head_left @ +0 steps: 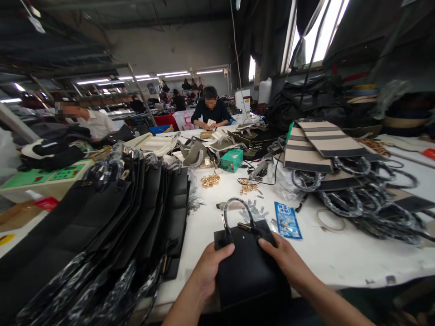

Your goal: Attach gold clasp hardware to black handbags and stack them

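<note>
A black handbag panel (249, 267) with a plastic-wrapped loop handle (239, 201) is held at the table's front edge. My left hand (212, 267) grips its left side, thumb on the front face near the handle's base. On the right side my right hand (283, 256) closes the same way, thumb just below the other handle base. The fingers of both hands are mostly hidden behind the panel. Beyond it lie flat metal plates (254, 213) and a small heap of gold-coloured hardware (210, 181). A blue packet (287, 220) rests right of the handle.
A tall row of black bag panels (136, 217) with wrapped handles fills the left. Beige-striped panels (335, 140) with handles are stacked at right. A green box (232, 160) with a cable stands mid-table. Across the table a person (211, 108) handles a small light piece.
</note>
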The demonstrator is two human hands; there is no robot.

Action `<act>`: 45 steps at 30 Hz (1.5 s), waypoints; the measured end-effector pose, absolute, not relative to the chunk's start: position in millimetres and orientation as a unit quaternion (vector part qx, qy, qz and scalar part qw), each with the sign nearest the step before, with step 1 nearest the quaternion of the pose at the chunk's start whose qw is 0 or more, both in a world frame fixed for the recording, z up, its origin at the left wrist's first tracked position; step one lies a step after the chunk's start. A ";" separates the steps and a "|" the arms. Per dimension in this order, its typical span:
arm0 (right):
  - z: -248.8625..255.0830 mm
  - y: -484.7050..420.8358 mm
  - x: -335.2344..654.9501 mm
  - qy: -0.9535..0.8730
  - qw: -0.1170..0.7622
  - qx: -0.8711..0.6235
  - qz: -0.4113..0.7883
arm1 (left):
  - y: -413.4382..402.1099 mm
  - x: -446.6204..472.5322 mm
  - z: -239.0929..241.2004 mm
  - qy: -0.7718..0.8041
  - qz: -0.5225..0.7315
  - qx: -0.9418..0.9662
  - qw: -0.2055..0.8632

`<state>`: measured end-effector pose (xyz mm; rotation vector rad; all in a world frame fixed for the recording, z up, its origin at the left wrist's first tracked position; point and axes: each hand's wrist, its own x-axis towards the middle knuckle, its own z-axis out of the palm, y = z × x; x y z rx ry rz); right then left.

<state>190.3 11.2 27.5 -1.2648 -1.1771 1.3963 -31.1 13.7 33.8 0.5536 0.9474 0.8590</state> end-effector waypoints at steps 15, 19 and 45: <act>-1.1 209.4 183.5 -0.704 0.249 -0.632 0.210 | 46.4 -46.6 1.7 0.487 0.429 0.160 0.744; -14.5 229.5 177.8 -0.701 0.241 -0.640 0.202 | 50.0 -53.0 -6.9 0.508 0.448 0.291 0.676; -10.6 58.6 114.6 -0.582 0.367 -0.479 0.545 | 37.0 -49.8 -15.7 0.543 0.463 0.641 0.283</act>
